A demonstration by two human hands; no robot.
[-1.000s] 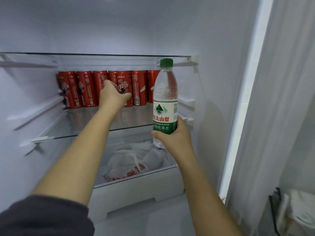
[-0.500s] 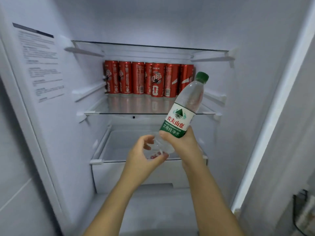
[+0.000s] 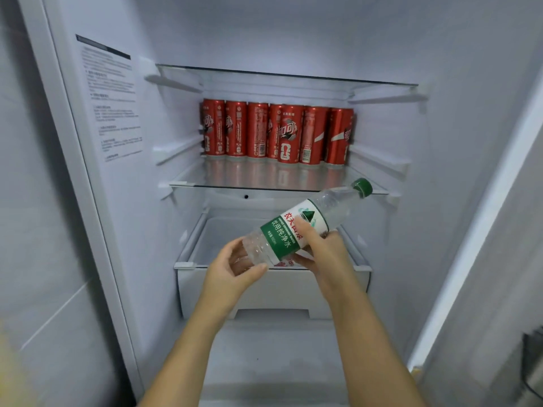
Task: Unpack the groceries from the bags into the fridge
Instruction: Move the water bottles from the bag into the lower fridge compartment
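- Head view: you hold the water bottle [image 3: 276, 235] in both hands in front of the open fridge [image 3: 182, 39], just above the front edge of the drawer [image 3: 273, 292].
- The bottle is tilted, its base down to the left and its green cap [image 3: 363, 188] up to the right, close to the right front corner of the lower glass shelf [image 3: 235, 185].
- Your left hand [image 3: 232, 271] cups the clear base, fingers curled behind it and the thumb underneath.
- Your right hand [image 3: 326, 254] grips the middle of the bottle, thumb laid across the green and white label and fingers wrapped round the far side.
- A row of red cans [image 3: 279, 133] stands upright along the back edge of the lower glass shelf; one sits slightly forward of the rest.
- An upper glass shelf [image 3: 285, 76] spans the fridge above the cans.
- A printed sticker [image 3: 111, 104] is on the left inner wall.
- Something red and white shows inside the drawer, behind the bottle; what it is you cannot tell from here.
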